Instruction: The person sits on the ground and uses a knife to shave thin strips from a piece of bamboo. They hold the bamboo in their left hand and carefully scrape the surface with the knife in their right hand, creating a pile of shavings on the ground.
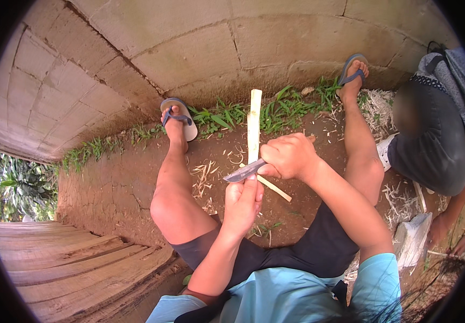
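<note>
Gripping the knife [240, 173] in your right hand [291, 156], you hold its blade slanting down to the left, across the near end of a pale wooden stick [253, 126], as the head view shows. Your right fingers are wrapped tight around the handle, and a bit of its brown butt shows past the knuckles. Your left hand [243, 202] is curled around that near end of the stick, its thumb up close against the blade; the blade and fingers hide the exact grip. Your two hands are together over the gap between your knees, and the stick runs away from you toward the block wall [189, 64]. Below your right wrist, a thin pale strip [275, 189] lies slantwise, and curled shavings [204, 171] are scattered on the bare earth [108, 177] inside your left leg. Your feet, in blue-strapped flip-flops [191, 132], are spread wide beside the grass [291, 116] at the wall's foot. Wooden planks [65, 258] lie at your left. To your right, another person in dark trousers [431, 156] crouches, an arm reaching low near a rough, pale chunk of wood [413, 239].
</note>
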Action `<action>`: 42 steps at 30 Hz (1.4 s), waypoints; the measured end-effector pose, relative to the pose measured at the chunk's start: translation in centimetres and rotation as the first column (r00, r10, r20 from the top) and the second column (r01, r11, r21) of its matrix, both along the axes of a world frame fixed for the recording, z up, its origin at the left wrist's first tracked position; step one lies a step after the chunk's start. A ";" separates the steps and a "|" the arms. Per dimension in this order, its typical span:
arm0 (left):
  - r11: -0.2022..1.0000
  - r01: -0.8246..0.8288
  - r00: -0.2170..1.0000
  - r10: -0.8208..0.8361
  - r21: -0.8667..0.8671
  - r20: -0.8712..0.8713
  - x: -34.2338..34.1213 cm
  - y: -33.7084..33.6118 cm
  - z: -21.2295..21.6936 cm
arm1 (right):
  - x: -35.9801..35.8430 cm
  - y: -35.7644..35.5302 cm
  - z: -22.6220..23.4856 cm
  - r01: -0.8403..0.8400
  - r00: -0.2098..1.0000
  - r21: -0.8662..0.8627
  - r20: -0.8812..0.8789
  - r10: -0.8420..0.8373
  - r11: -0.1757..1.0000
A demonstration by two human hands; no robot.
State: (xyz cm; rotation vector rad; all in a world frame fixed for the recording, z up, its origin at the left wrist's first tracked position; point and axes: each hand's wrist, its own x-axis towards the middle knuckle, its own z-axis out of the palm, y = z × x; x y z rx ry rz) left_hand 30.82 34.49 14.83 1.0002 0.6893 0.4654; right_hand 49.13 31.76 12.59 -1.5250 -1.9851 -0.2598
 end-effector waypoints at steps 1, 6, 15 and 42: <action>1.000 -0.008 1.000 0.008 0.012 0.005 0.3 -0.3 0.2 | 0.5 0.2 -0.1 0.000 1.000 0.033 0.021 -0.001 0.999; 0.997 0.043 0.999 -0.041 -0.057 0.025 0.2 -1.1 0.6 | 4.3 0.8 0.5 0.443 0.882 -0.005 -0.179 -0.437 0.897; 0.979 -0.102 0.984 0.126 -0.179 0.125 0.2 0.5 0.5 | 0.0 -2.5 2.5 0.137 0.974 -0.100 -0.169 -0.153 0.985; 0.996 -0.045 0.997 0.050 -0.083 0.065 0.5 0.1 -0.6 | 0.3 -1.7 2.1 -0.046 0.956 -0.324 -0.288 -0.052 0.945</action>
